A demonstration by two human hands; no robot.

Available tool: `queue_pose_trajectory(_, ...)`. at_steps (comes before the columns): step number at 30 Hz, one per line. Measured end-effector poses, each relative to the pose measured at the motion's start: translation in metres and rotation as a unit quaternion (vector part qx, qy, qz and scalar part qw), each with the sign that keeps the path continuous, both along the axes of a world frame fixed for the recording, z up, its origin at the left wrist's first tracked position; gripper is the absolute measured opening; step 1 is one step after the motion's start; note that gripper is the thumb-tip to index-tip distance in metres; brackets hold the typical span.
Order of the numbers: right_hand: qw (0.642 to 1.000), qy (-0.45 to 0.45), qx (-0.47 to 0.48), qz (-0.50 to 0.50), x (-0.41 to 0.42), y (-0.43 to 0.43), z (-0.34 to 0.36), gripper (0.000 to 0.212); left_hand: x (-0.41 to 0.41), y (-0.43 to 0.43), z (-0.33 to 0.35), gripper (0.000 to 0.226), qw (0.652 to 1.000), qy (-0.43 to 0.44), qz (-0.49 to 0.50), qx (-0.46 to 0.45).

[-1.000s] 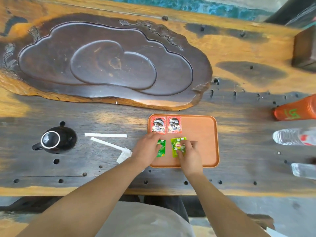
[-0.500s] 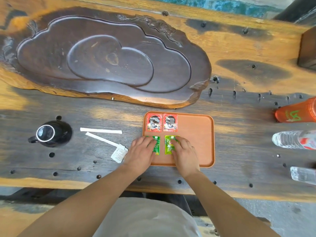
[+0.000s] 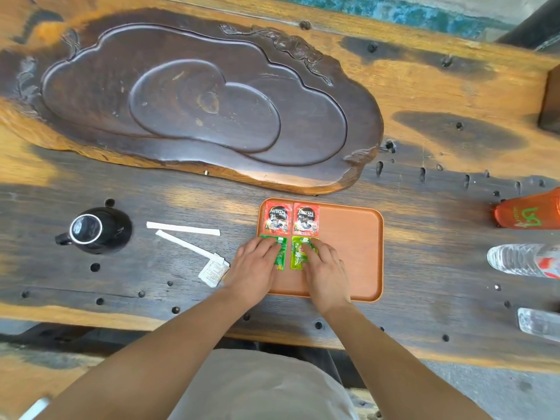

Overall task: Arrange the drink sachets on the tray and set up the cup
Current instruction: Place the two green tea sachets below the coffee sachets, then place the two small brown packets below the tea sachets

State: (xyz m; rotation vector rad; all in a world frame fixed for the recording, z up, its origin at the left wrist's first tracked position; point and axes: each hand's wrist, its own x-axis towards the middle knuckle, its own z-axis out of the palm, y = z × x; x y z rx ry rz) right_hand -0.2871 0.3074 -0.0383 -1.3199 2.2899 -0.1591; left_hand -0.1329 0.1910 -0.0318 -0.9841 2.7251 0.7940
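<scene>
The fingers [image 3: 269, 247] of the left hand [image 3: 253, 268] press flat on one green sachet [image 3: 281, 256]; the right hand [image 3: 325, 268] presses the other green sachet [image 3: 298, 256], both on the orange tray [image 3: 357, 253]. The cup [image 3: 94, 230] stands apart on the table [image 3: 151, 286].

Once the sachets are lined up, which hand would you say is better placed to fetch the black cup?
Probably the left hand: the black cup stands on the table left of the orange tray, on that hand's side; the right hand would have to cross over.

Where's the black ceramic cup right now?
The black ceramic cup stands on the wooden table, left of the two white paper sticks, well left of the orange tray.
</scene>
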Motion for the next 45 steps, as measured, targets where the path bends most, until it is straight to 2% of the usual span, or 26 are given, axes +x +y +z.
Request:
queue_pose_trajectory(9, 0.999, 0.021, -0.025, -0.005, 0.01, -0.005, 0.007, 0.041, 0.015, -0.006, 0.007, 0.043, 0.999, 0.03, 0.027, 0.01)
queue_pose_trajectory(13, 0.997, 0.024, -0.063, 0.034, 0.036, -0.018, 0.014, 0.027, 0.056, -0.016, 0.01, 0.023, 0.989, 0.029, 0.144, 0.004)
queue_pose_trajectory(16, 0.994, 0.016, -0.069, 0.089, 0.062, -0.03, 0.015, 0.009, 0.094, -0.026, 0.008, 0.022, 0.97, -0.009, 0.243, 0.002)
queue_pose_trajectory(18, 0.992, -0.007, -0.056, 0.11, 0.082, -0.038, 0.017, 0.013, 0.114, -0.029, 0.005, 0.031, 0.962, -0.051, 0.267, 0.009)
queue_pose_trajectory(22, 0.994, -0.007, -0.003, 0.112, 0.113, -0.049, 0.019, 0.032, 0.128, -0.032, -0.001, 0.039, 0.968, -0.104, 0.227, 0.023)
queue_pose_trajectory(24, 0.994, 0.004, 0.029, 0.101, 0.12, -0.053, 0.017, 0.037, 0.127, -0.032, -0.001, 0.033, 0.971, -0.096, 0.215, 0.034)
queue_pose_trajectory(28, 0.995, 0.025, 0.054, 0.079, 0.127, -0.06, 0.016, 0.028, 0.12, -0.032, 0.002, 0.021, 0.968, -0.079, 0.229, 0.067)
queue_pose_trajectory(32, 0.996, 0.023, 0.039, 0.074, 0.132, -0.063, 0.018, 0.022, 0.122, -0.035, 0.006, 0.017, 0.96, -0.031, 0.257, 0.109)
queue_pose_trajectory(35, 0.999, 0.002, 0.015, 0.041, 0.137, -0.064, 0.021, 0.016, 0.129, -0.044, 0.01, 0.02, 0.938, 0.025, 0.297, 0.176)
queue_pose_trajectory(37, 0.999, -0.029, 0.003, 0.015, 0.14, -0.064, 0.023, 0.014, 0.137, -0.052, 0.013, 0.019, 0.944, 0.046, 0.281, 0.166)
queue_pose_trajectory(40, 0.998, -0.058, -0.012, -0.012, 0.144, -0.064, 0.027, 0.01, 0.15, -0.06, 0.013, 0.019, 0.97, 0.048, 0.215, 0.1)
queue_pose_trajectory(45, 0.997, -0.068, -0.024, -0.027, 0.146, -0.061, 0.03, 0.013, 0.168, -0.061, 0.005, 0.027, 0.995, -0.007, 0.064, 0.076)
